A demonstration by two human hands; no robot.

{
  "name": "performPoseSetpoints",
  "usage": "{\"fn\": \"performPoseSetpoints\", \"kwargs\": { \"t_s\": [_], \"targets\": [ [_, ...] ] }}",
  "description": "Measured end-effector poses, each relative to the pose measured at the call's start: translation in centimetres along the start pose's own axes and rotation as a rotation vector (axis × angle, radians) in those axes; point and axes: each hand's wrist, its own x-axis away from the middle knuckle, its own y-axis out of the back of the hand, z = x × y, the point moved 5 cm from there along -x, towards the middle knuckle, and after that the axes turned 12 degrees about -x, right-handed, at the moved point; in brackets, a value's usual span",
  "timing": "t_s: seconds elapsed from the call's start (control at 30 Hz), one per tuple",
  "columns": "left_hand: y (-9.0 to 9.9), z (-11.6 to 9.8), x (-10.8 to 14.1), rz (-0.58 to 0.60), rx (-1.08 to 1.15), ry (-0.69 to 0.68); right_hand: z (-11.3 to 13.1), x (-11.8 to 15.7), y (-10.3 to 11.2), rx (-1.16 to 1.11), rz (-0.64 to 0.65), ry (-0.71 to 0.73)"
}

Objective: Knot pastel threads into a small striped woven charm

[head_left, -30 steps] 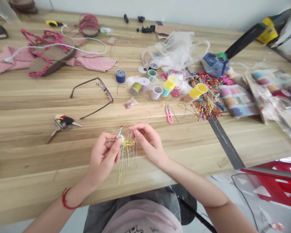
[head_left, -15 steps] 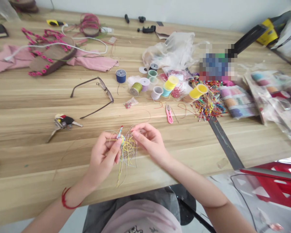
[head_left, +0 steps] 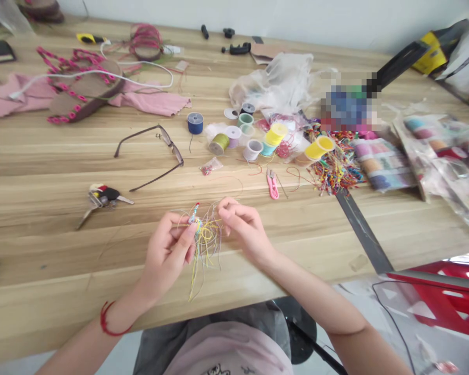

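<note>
My left hand (head_left: 166,252) pinches a small knotted cord piece (head_left: 194,213) between thumb and fingers, above the near part of the table. The piece is pale blue and white with a red tip pointing up. From it a tangle of loose yellow and grey threads (head_left: 207,235) fans out to the right and hangs down. My right hand (head_left: 245,225) is closed in a pinch at the right of this tangle, on a thin thread that runs toward the cord piece. The thread's exact place between the fingertips is hard to see.
Thread spools (head_left: 252,150) stand beyond my hands, with pink thread snips (head_left: 272,185) nearer. Eyeglasses (head_left: 175,152) and keys (head_left: 105,195) lie to the left. Further right are a heap of coloured cords (head_left: 338,166) and packs of thread (head_left: 383,164). A woven sandal (head_left: 86,88) lies far left.
My right hand has drawn slightly to the right, away from the cord piece, its fingers curled in more. My left hand keeps its hold in nearly the same place.
</note>
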Motion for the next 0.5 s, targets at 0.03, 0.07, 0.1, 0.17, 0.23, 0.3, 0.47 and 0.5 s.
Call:
{"fn": "performPoseSetpoints", "kwargs": {
  "t_s": [0.03,0.07,0.1,0.17,0.23,0.3,0.47,0.5],
  "targets": [
    [0.02,0.04,0.0,0.002,-0.002,0.004,0.1,-0.13,0.12,-0.093,-0.004,-0.012],
    [0.04,0.07,-0.01,0.002,-0.001,0.006,0.19,-0.26,0.16,-0.193,0.003,-0.025],
    [0.06,0.08,-0.02,0.001,-0.001,0.005,0.29,-0.37,0.09,-0.291,0.026,-0.039],
    [0.05,0.12,-0.05,0.001,0.001,0.001,0.51,-0.51,-0.14,-0.448,0.092,-0.061],
    [0.01,0.13,-0.08,0.002,0.001,0.005,0.68,-0.53,-0.27,-0.521,0.141,-0.07],
    [-0.01,0.1,-0.07,0.001,-0.002,0.013,0.65,-0.44,-0.2,-0.467,0.142,-0.073],
    [0.02,-0.07,0.05,0.002,0.004,0.026,0.76,0.1,-0.31,0.062,0.094,0.042],
    [0.02,-0.08,0.06,0.004,0.007,0.023,0.94,0.25,-0.6,0.176,0.117,0.102]
  ]
}}
